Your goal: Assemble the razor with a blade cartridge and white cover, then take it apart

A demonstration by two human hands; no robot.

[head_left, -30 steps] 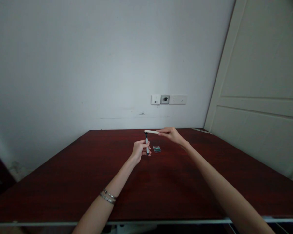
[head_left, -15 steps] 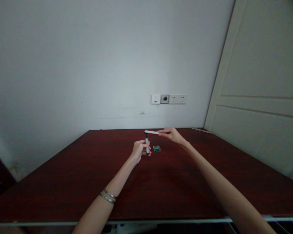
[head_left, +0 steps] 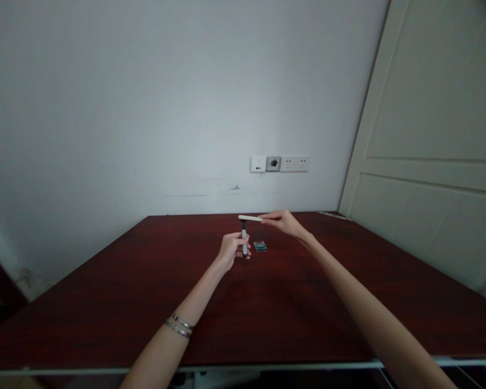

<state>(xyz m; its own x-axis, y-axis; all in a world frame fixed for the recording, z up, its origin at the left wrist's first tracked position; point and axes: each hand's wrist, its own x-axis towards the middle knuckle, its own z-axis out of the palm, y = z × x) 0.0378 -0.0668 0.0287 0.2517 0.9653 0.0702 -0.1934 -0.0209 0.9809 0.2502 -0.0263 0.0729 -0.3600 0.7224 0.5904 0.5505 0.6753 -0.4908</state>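
Note:
My left hand (head_left: 229, 249) is wrapped round the light handle of a razor (head_left: 244, 243), which stands upright with its dark head on top. My right hand (head_left: 281, 221) pinches one end of a slim white stick (head_left: 251, 218) shaped like a toothbrush. Its far end lies level across the top of the razor's head and seems to touch it; bristles, if any, cannot be made out. Just right of the razor, a small clear case (head_left: 260, 247) with green inside lies on the table.
The dark red wooden table (head_left: 146, 302) reaches back to a pale wall carrying a row of sockets (head_left: 279, 164). A thin flat strip (head_left: 334, 216) lies at the table's far right corner, near a white panelled door (head_left: 429, 135).
The white stick has shifted slightly left over the razor's head, and its tip sits a little higher. My left hand and the razor have hardly moved.

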